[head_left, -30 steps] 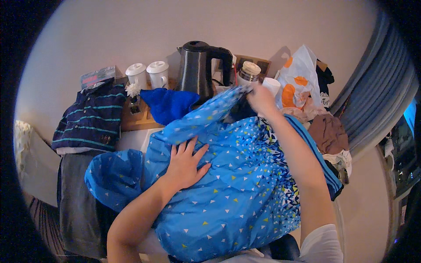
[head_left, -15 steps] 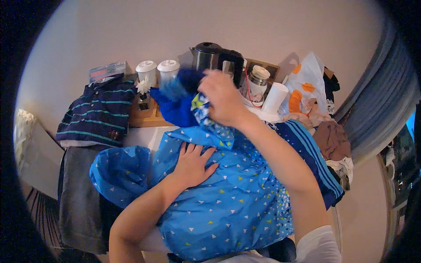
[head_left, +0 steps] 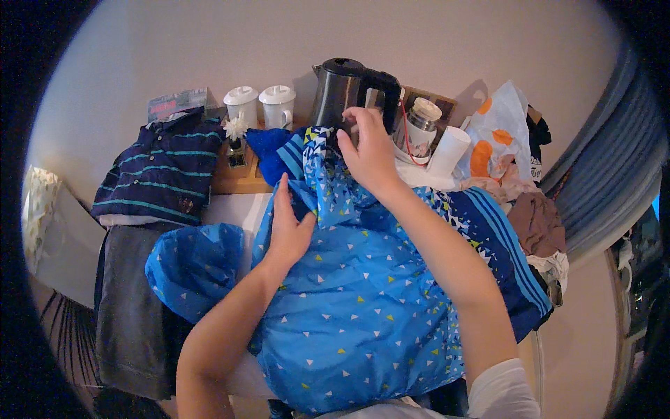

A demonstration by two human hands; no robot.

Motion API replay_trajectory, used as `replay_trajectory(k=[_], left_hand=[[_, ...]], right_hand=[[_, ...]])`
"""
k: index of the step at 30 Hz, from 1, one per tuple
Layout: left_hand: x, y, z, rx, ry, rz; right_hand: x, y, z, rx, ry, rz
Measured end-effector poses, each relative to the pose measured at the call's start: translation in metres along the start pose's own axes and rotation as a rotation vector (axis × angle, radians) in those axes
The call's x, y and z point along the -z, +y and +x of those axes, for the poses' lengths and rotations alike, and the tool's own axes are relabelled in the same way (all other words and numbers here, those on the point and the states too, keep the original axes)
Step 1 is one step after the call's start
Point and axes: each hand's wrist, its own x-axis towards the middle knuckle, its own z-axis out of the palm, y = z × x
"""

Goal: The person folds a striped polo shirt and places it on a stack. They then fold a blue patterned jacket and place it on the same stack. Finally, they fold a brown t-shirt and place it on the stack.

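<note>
A light-blue hooded jacket printed with small white and yellow triangles lies spread before me. Its hood sticks out to the left. My left hand rests with fingers straight along the left edge of a folded, patterned sleeve. At that sleeve's upper end, my right hand is curved, thumb and forefinger apart, with nothing visible between them. Deep-blue cloth with a lighter striped band shows beyond the sleeve.
A folded striped polo shirt and grey trousers lie left. Behind stand lidded white cups, a kettle close to my right hand, a jar and a white cylinder. Striped navy cloth lies right.
The raised sleeve has come down onto the jacket, with my right hand lower and slightly right. My left hand has moved up from flat on the jacket to the sleeve's edge.
</note>
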Motion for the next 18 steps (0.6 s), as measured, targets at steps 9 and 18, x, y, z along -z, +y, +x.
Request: replay_trajectory(k=[9, 18], left_hand=[[0.001, 0.007, 0.001, 0.109, 0.121, -0.222], [0.006, 0.029, -0.001, -0.02, 0.205, -0.153]], right_hand=[[0.016, -0.005, -0.041, 0.154, -0.377, -0.303], [-0.046, 0.043, -0.068, -0.128, -0.176, -0.272]])
